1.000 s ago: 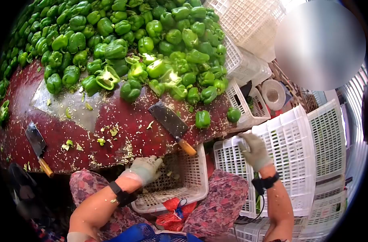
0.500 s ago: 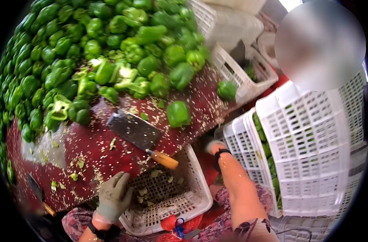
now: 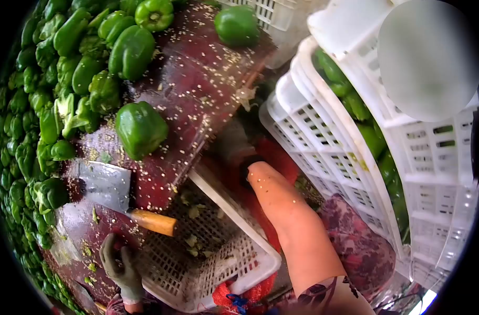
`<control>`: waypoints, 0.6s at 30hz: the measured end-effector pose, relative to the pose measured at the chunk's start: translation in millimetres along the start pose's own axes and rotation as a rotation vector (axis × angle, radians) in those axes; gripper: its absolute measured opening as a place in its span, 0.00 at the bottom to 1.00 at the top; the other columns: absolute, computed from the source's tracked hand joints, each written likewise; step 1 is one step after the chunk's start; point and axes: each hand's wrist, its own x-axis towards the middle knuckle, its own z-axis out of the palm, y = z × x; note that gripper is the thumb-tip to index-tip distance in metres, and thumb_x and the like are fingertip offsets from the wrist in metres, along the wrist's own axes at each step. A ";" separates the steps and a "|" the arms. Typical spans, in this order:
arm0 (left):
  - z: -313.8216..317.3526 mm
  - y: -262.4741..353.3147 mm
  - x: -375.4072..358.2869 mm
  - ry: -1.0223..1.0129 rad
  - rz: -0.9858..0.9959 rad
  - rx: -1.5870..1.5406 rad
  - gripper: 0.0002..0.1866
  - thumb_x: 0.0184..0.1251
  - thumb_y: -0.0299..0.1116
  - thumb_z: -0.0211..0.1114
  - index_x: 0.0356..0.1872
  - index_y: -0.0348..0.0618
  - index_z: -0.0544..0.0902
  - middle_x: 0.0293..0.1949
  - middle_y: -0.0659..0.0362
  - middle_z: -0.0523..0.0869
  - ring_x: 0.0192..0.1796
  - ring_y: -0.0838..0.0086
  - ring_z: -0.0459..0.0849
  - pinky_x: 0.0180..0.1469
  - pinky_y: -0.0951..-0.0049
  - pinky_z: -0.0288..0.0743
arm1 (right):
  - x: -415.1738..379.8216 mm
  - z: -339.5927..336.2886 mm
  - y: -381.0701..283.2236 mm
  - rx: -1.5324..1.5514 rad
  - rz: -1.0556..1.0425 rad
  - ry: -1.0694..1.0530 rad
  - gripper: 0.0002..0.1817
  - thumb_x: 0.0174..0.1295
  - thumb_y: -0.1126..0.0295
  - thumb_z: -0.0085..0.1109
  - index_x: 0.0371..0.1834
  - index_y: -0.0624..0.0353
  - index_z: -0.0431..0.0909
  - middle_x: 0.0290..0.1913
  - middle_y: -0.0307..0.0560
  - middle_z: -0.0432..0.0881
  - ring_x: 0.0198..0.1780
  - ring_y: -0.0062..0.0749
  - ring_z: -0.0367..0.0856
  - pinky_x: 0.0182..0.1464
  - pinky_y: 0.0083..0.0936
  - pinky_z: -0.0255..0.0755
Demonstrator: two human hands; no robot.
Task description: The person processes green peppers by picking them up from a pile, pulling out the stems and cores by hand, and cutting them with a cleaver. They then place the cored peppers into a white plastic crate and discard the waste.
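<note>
My left hand (image 3: 121, 268), in a grey-green glove, hovers by the near edge of the red table (image 3: 181, 94). Its thumb stands apart from the fingers and nothing is in it. A cleaver (image 3: 105, 184) lies flat on the table beyond it, its wooden handle jutting over the edge. My right hand (image 3: 234, 142) reaches down into shadow between the table edge and a white crate; its fingers are hidden. Near the cleaver sits a whole green bell pepper (image 3: 140, 130). Another bell pepper (image 3: 237, 25) rests at the far corner.
A pile of green peppers (image 3: 87, 76) covers the table's left side. Below the edge stands a white basket (image 3: 260, 257) with pepper scraps inside. White crates (image 3: 323, 152) holding peppers are stacked at right. A blurred person is behind them. Red netting (image 3: 260, 289) lies by the basket.
The view has turned right and come closer, so the pile shifts left and the crates look larger. My right hand has gone deeper beneath the table edge. The left stays near the basket.
</note>
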 end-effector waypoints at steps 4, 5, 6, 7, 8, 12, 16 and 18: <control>-1.3 21.0 3.5 0.008 -0.028 -0.008 0.18 0.67 0.23 0.61 0.58 0.36 0.79 0.56 0.51 0.80 0.59 0.60 0.78 0.63 0.63 0.70 | 16.3 32.8 9.7 -0.050 -0.236 0.068 0.25 0.67 0.56 0.49 0.65 0.53 0.74 0.66 0.60 0.72 0.70 0.49 0.67 0.71 0.42 0.61; -1.7 23.3 2.5 0.008 -0.031 -0.025 0.18 0.66 0.23 0.61 0.57 0.36 0.79 0.56 0.50 0.80 0.59 0.60 0.78 0.63 0.63 0.71 | 18.9 39.6 9.8 -0.057 -0.225 0.019 0.25 0.67 0.56 0.49 0.65 0.53 0.74 0.67 0.59 0.73 0.70 0.49 0.67 0.71 0.42 0.61; -3.1 21.4 0.0 -0.022 -0.040 -0.055 0.19 0.65 0.22 0.62 0.58 0.37 0.79 0.56 0.49 0.79 0.60 0.59 0.78 0.64 0.63 0.72 | 20.2 46.4 10.1 -0.062 -0.209 -0.026 0.25 0.67 0.55 0.49 0.65 0.53 0.74 0.67 0.58 0.73 0.70 0.49 0.67 0.71 0.42 0.61; -5.0 19.8 -2.2 -0.050 -0.046 -0.087 0.21 0.63 0.22 0.63 0.59 0.38 0.78 0.56 0.49 0.79 0.61 0.58 0.78 0.64 0.62 0.73 | 21.3 51.6 10.6 -0.071 -0.192 -0.067 0.25 0.67 0.55 0.49 0.65 0.53 0.74 0.67 0.57 0.73 0.70 0.48 0.68 0.71 0.42 0.61; -8.8 27.5 0.3 -0.068 0.006 -0.048 0.21 0.62 0.21 0.64 0.59 0.38 0.78 0.56 0.49 0.79 0.61 0.59 0.78 0.63 0.62 0.74 | 20.0 57.1 9.9 -0.075 -0.183 -0.105 0.26 0.67 0.55 0.49 0.65 0.52 0.74 0.67 0.56 0.73 0.70 0.48 0.68 0.71 0.42 0.61; -26.9 30.7 -13.3 -0.134 -0.102 -0.162 0.21 0.59 0.20 0.67 0.56 0.38 0.80 0.56 0.48 0.79 0.57 0.58 0.81 0.58 0.63 0.78 | 11.4 48.0 11.1 -0.112 -0.207 -0.213 0.26 0.67 0.54 0.49 0.65 0.52 0.75 0.67 0.53 0.74 0.70 0.47 0.69 0.71 0.41 0.61; -49.2 35.5 -35.5 -0.134 -0.084 -0.285 0.21 0.55 0.20 0.68 0.53 0.38 0.81 0.54 0.47 0.82 0.53 0.55 0.83 0.53 0.61 0.79 | -0.2 8.7 15.9 -0.146 -0.289 -0.347 0.27 0.66 0.53 0.49 0.65 0.52 0.75 0.67 0.50 0.74 0.69 0.46 0.69 0.71 0.41 0.61; -62.4 35.3 -48.7 -0.111 -0.017 -0.333 0.21 0.52 0.20 0.69 0.50 0.39 0.82 0.51 0.46 0.83 0.50 0.51 0.83 0.51 0.61 0.79 | -14.2 38.6 73.4 -0.055 -0.299 -0.483 0.25 0.68 0.53 0.45 0.61 0.54 0.78 0.65 0.50 0.76 0.66 0.44 0.73 0.67 0.38 0.65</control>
